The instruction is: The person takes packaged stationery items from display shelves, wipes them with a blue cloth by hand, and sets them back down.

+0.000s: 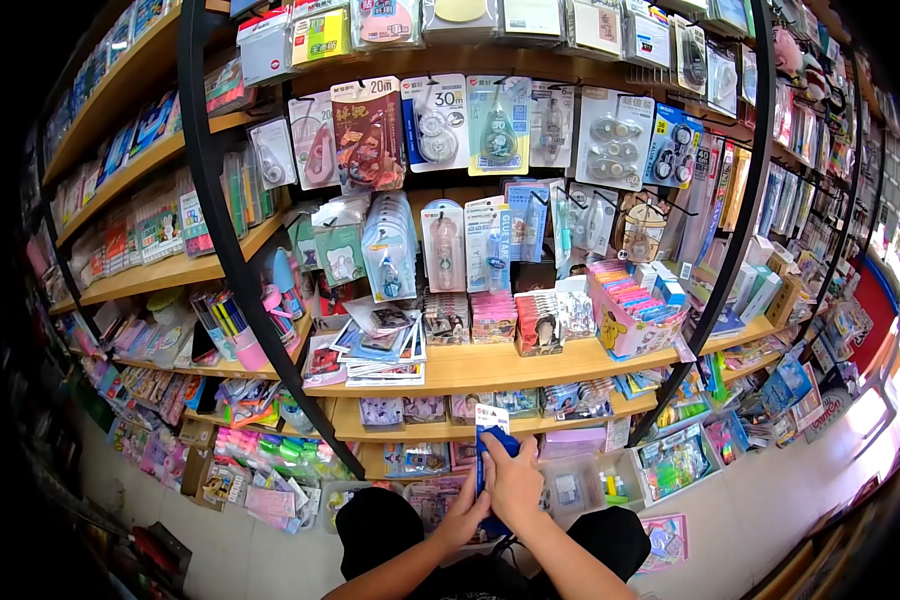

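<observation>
Low in front of me, between my knees, my left hand (pixel 462 515) grips a narrow carded package (pixel 490 416) by its side. Its white top with small print points up toward the shelf. My right hand (pixel 516 489) is closed over a bunched dark blue cloth (pixel 504 438) pressed against the front of the package. The fingers and cloth hide most of the package, so I cannot tell what it contains. Both hands are close together, touching the same package.
Correction tape packs (pixel 434 125) hang on hooks ahead. A wooden shelf (pixel 490 372) holds a stack of cards (pixel 382 345) and a pink box of packets (pixel 635 318). Black uprights (pixel 232 235) frame the rack. Plastic bins (pixel 675 462) line the floor, and a pink packet (pixel 664 541) lies at right.
</observation>
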{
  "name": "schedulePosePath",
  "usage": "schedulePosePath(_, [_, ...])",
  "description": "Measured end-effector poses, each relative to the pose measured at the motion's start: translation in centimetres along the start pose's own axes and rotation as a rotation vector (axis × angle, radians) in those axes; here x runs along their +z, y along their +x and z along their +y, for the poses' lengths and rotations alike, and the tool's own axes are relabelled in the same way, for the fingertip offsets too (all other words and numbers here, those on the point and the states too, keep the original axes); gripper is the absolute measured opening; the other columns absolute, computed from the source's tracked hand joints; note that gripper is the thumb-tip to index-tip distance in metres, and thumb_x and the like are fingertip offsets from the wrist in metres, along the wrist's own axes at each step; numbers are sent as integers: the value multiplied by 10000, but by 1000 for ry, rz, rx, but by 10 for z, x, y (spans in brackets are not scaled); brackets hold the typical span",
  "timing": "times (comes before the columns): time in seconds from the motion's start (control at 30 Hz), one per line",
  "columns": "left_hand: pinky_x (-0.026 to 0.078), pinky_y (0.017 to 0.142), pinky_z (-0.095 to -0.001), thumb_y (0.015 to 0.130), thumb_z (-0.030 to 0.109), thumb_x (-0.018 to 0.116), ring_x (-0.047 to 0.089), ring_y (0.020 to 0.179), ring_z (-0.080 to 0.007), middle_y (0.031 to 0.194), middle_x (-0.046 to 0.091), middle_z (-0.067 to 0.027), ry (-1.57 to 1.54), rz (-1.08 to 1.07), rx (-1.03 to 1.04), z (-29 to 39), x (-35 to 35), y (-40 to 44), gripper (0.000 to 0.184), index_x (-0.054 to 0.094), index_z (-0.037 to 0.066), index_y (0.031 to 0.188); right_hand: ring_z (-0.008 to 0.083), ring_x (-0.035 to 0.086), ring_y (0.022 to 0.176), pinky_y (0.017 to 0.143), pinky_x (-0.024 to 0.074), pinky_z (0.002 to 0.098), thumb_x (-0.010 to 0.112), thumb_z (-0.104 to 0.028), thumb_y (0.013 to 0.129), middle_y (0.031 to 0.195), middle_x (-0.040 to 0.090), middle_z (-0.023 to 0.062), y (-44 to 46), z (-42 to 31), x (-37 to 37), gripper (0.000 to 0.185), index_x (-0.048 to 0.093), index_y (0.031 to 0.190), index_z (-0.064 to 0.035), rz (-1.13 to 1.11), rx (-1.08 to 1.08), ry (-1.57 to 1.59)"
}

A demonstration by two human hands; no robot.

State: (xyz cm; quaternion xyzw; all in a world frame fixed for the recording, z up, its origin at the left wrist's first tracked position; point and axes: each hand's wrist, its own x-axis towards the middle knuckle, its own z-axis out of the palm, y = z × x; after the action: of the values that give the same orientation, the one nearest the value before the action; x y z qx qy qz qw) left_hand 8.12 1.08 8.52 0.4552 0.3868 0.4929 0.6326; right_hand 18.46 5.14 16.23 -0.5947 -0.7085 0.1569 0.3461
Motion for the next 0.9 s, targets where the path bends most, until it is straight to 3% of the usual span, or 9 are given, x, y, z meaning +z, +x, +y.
schedulePosePath(0.13, [351,983,-377,954,406,346,392,1202,-196,1389,305,-56,-407,63,47,-3,7,4,605,83,159,1441,377,567,831,646,493,427,590,-203,814,1047,463,190,-5,2,2,252,605,1062,-164,-59,-97,-4])
schedulePosePath(0.2, [335,1007,-434,932,484,313,379,1231,-246,1355,349,-75,-595,57,59,14,1,8,620,102,187,1434,363,563,843,651,493,420,619,-170,779,1059,465,182,-15,10,13,244,621,1022,-147,24,-294,44])
schedulePosePath(0.23, [334,1006,-423,939,494,279,387,1224,-245,1326,386,-89,-544,89,56,19,-4,10,589,214,131,1399,356,561,849,653,494,417,633,-154,761,1064,466,177,-18,10,16,240,630,1001,-139,62,-394,70])
schedulePosePath(0.3, [406,932,-354,951,369,394,469,1135,-200,1243,470,-79,-767,131,-59,26,-9,8,459,354,95,1317,407,481,1033,790,463,447,652,-89,697,1100,455,193,-23,11,18,225,643,921,-110,3,-435,84])
schedulePosePath(0.4, [431,897,-344,929,233,474,506,1093,-194,1192,514,-84,-730,145,25,12,-20,13,355,436,73,1244,485,302,1209,949,359,506,655,-49,661,1166,416,224,-27,22,20,217,637,875,-83,-101,-573,99])
schedulePosePath(0.5, [458,856,-341,890,112,509,551,1036,-204,1118,563,-86,-680,231,-49,12,-23,11,314,477,65,1198,421,302,1246,974,350,476,646,-51,677,1174,410,202,-28,31,7,194,631,867,-89,-297,-616,48])
schedulePosePath(0.67, [482,869,-497,895,110,482,537,1087,-320,1187,527,-155,-703,187,-84,6,-38,9,360,414,50,1244,347,407,1079,896,374,396,635,-22,697,1065,434,159,-28,49,-6,204,650,893,-74,-133,-435,250])
schedulePosePath(0.77, [484,861,-513,899,105,472,551,1062,-336,1178,531,-161,-727,183,-81,14,-30,6,356,410,39,1243,259,457,897,780,389,316,592,4,735,917,451,111,-15,36,-25,225,650,944,-52,33,-306,354])
schedulePosePath(0.9, [474,870,-512,893,77,508,559,1055,-268,1163,548,-116,-613,80,-86,1,-21,5,294,484,49,1184,258,490,874,767,406,314,559,24,754,921,486,135,11,2,-27,240,626,979,-26,123,-277,479])
